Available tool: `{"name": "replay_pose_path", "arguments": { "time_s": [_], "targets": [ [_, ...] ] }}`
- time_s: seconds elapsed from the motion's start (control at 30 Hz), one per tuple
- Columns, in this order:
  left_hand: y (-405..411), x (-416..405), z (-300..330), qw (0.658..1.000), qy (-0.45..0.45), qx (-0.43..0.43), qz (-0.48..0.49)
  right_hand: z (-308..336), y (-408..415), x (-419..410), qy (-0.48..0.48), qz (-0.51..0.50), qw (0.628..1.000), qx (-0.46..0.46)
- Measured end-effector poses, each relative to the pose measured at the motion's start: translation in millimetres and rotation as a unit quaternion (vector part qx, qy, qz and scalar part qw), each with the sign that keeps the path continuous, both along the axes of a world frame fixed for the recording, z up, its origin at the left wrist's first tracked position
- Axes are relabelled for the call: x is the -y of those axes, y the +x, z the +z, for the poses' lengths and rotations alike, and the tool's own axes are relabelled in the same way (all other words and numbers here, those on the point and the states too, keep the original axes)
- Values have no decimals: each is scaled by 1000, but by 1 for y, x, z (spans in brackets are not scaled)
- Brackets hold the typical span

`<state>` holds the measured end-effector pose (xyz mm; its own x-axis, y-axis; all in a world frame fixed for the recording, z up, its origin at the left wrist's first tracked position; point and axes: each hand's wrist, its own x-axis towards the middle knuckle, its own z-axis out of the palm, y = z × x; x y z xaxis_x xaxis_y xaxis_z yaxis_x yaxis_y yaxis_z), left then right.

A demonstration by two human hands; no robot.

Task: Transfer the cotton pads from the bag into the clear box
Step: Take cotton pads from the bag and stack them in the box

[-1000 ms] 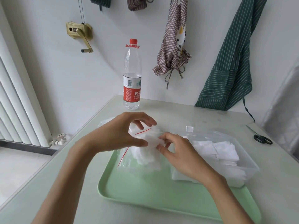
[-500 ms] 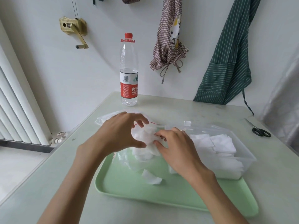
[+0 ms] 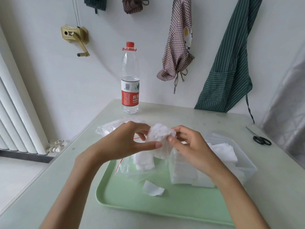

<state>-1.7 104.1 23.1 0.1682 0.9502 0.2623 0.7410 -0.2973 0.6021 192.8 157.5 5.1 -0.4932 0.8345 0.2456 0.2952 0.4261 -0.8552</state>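
Note:
A clear zip bag (image 3: 130, 169) with a red seal line hangs over the green tray (image 3: 148, 205), several white cotton pads still inside. My left hand (image 3: 125, 142) holds the bag near its mouth. My right hand (image 3: 186, 142) pinches a bunch of white cotton pads (image 3: 160, 138) above the bag. The clear box (image 3: 244, 164) stands on the tray's right side, holding several pads. One loose pad (image 3: 152, 190) lies on the tray in front of the bag.
A water bottle (image 3: 130, 83) stands at the table's far edge. Black scissors (image 3: 261, 139) lie at the right. A radiator (image 3: 14, 116) runs along the left wall; aprons (image 3: 231, 63) hang on the back wall.
My right hand has lifted a bunch of pads up out of the bag. One pad has fallen onto the tray in front of the bag.

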Motion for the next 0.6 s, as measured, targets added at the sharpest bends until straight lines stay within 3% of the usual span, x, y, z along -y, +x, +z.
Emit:
{"name": "replay_pose_path", "arguments": {
  "time_s": [0.13,0.27,0.37,0.5,0.6],
  "targets": [
    [11,-4,2,993,11,119,16,6,1,3,-84,-34,989,-120],
    [30,-17,-9,950,16,298,95,5,-2,2,38,-171,966,-191],
    [50,-20,-15,910,-33,405,80,7,-1,5,82,-169,970,-154],
    [63,-22,-25,896,-75,436,34,1,5,0,159,-200,967,-24],
    [63,-26,-27,879,-103,465,35,-1,9,-3,191,-191,963,16]
  ]
}}
